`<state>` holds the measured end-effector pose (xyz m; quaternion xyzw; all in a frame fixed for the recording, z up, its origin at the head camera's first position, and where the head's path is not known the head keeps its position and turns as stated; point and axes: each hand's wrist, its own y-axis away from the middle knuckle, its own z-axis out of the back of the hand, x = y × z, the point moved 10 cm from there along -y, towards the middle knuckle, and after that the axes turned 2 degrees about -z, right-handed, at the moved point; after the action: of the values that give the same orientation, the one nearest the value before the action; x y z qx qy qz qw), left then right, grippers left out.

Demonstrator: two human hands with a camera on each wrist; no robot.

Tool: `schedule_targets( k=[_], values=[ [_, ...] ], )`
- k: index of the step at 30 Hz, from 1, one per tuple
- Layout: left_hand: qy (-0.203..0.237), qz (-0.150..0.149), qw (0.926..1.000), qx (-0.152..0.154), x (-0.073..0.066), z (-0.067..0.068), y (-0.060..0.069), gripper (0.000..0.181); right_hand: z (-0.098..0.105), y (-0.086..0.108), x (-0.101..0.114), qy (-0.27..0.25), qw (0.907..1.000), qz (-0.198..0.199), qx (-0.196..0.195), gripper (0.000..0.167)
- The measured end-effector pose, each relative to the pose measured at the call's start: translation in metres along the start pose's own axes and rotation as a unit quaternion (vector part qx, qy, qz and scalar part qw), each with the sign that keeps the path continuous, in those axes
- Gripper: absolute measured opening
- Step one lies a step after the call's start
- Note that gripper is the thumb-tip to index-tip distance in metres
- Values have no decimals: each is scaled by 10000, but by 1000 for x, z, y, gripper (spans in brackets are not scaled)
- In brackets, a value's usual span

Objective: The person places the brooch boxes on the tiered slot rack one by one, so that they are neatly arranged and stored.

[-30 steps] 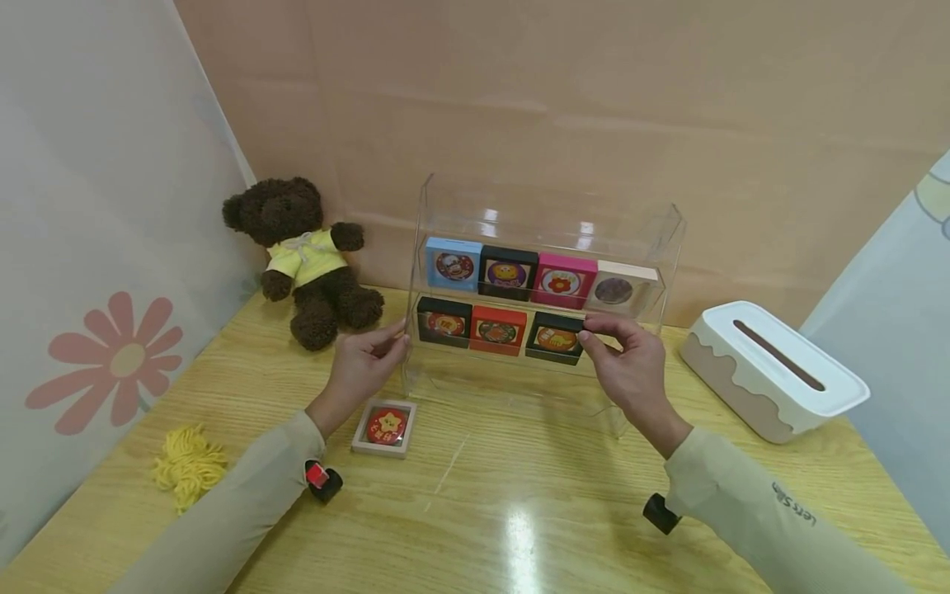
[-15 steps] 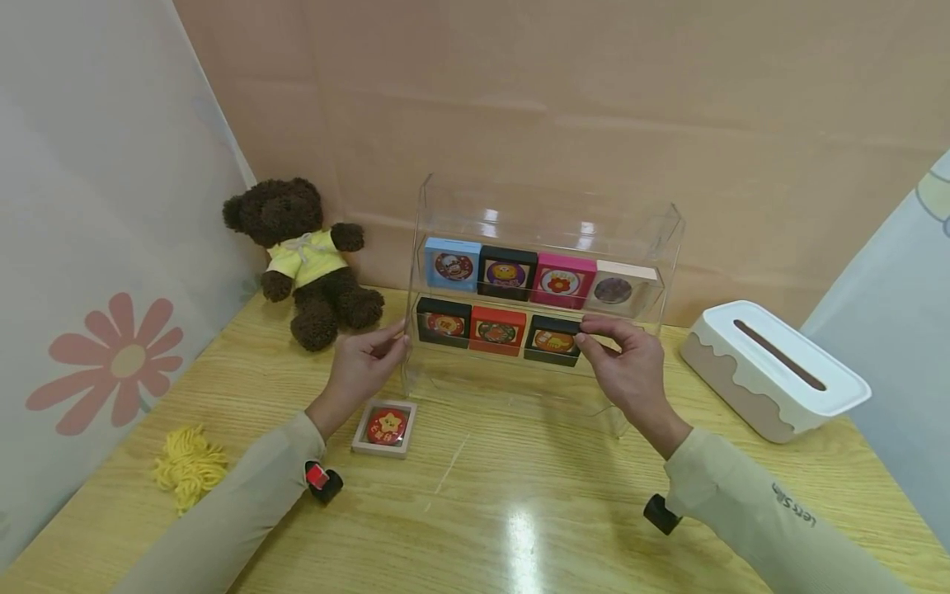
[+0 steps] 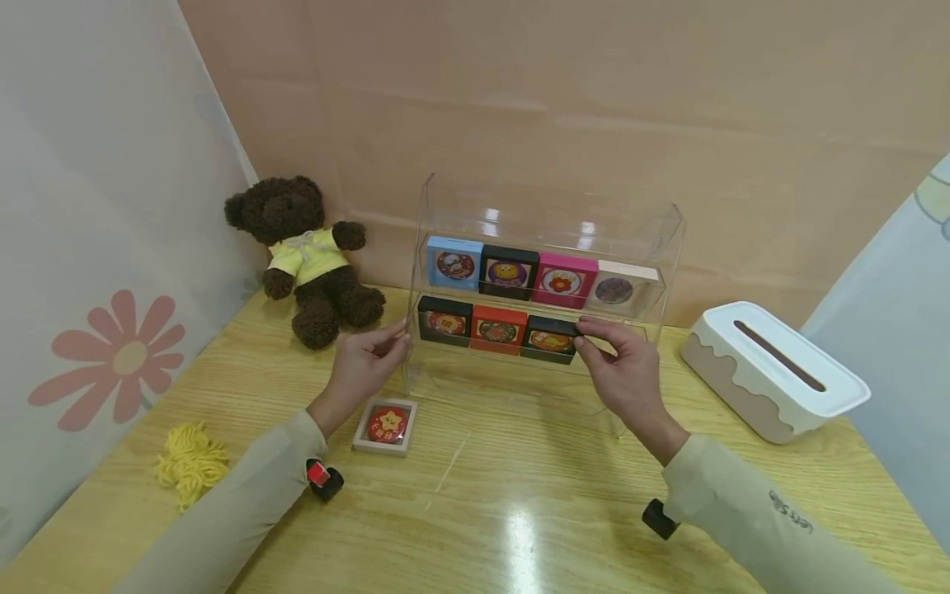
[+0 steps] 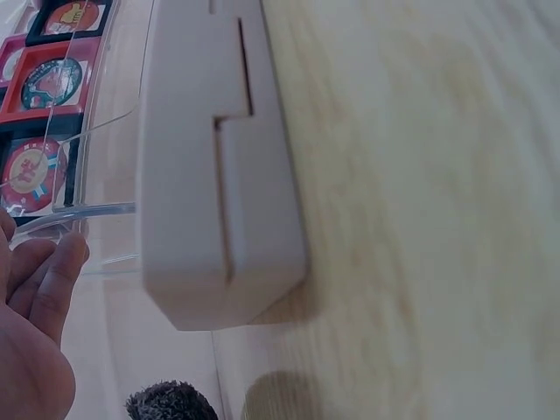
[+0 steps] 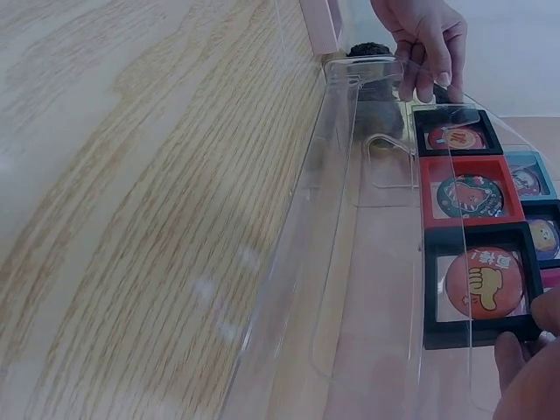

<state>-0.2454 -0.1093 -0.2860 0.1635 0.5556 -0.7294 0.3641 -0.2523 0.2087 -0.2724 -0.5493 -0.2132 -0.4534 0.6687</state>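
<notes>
A clear tiered display rack (image 3: pixel 512 394) stands on the table, holding framed round badges in two rows. My left hand (image 3: pixel 364 361) pinches the rack's left side panel between thumb and fingers. At the right end of the lower row, my right hand (image 3: pixel 627 371) grips the right edge of a black frame (image 5: pixel 483 284) whose badge shows a yellow thumbs-up. That frame stands against a red frame (image 3: pixel 499 330), and a second black frame (image 3: pixel 444 320) is at the row's left. A pale frame (image 3: pixel 383 426) with a star badge lies flat on the table by my left wrist.
The upper row has blue, black, pink (image 3: pixel 564 280) and pale frames. A brown teddy bear (image 3: pixel 315 264) sits behind left, yellow yarn (image 3: pixel 191 464) lies at the left, and a white tissue box (image 3: pixel 772 371) stands at the right.
The thumbs-up frame has slid left with my right hand, closing its gap to the red frame. My left hand keeps its hold on the rack.
</notes>
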Motion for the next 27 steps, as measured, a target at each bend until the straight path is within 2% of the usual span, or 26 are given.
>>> schedule_targets(
  k=[6, 9, 14, 15, 17, 19, 21, 27],
  values=[
    [26, 52, 10000, 32, 0, 0, 0, 26, -2, 1, 2, -101, 9999, -68, 73, 23],
    [15, 40, 10000, 37, 0, 0, 0, 25, 0, 3, 18, -56, 9999, 74, -44, 23],
    [-21, -64, 10000, 26, -2, 0, 0, 25, -1, 13, 65, 73, 9936, 1060, -374, 22],
    [-18, -79, 10000, 32, -3, 0, 0, 25, -3, 16, 66, 109, 9911, 1267, -383, 23],
    [-33, -97, 9999, 41, -3, 0, 0, 25, -11, 20, 65, 96, 9876, 1544, -276, 23],
    [-46, -117, 9999, 45, -3, 0, 0, 25, -21, 24, 60, 61, 9863, 1648, -80, 24],
    [-68, -121, 9999, 31, -3, 0, 0, 24, -33, 27, 53, 49, 9865, 1628, 173, 26],
    [-36, -37, 10000, 56, -2, 0, 0, 24, -71, 42, 56, -60, 9821, 1714, 784, 34]
  ],
)
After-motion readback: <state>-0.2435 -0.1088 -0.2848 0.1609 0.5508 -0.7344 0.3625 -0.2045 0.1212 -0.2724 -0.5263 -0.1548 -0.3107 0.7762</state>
